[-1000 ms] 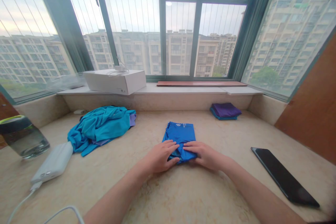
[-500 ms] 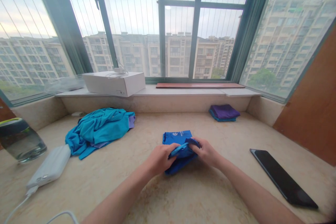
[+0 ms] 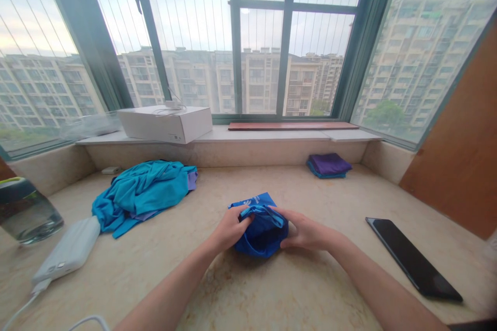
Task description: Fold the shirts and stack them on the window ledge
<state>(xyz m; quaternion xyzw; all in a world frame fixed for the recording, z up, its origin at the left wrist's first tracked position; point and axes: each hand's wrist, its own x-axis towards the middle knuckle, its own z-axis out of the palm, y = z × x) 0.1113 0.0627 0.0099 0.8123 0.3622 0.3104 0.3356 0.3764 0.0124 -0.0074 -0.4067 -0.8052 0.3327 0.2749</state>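
A blue fabric bag [image 3: 258, 238] with a white print on its back flap lies at the middle of the counter, its mouth gaping towards me. At its left rim, my left hand [image 3: 229, 227] is closed, pinching the fabric between thumb and fingers. My right hand [image 3: 305, 230] grips the bag's right side, fingers on the upper rim and thumb lower down at the edge. The inside of the bag is dark, and I cannot make out anything in it.
To the left are a crumpled teal garment [image 3: 145, 191], a white power bank [image 3: 70, 251] with a cable and a water bottle [image 3: 29, 212]. Folded purple and blue cloth [image 3: 329, 165] lies behind, a black phone [image 3: 413, 258] right. A white box [image 3: 165, 123] stands on the sill.
The bag's mouth has spread apart and now faces me. My right hand has shifted from pinching the top fabric to the bag's right side. The view has turned slightly right.
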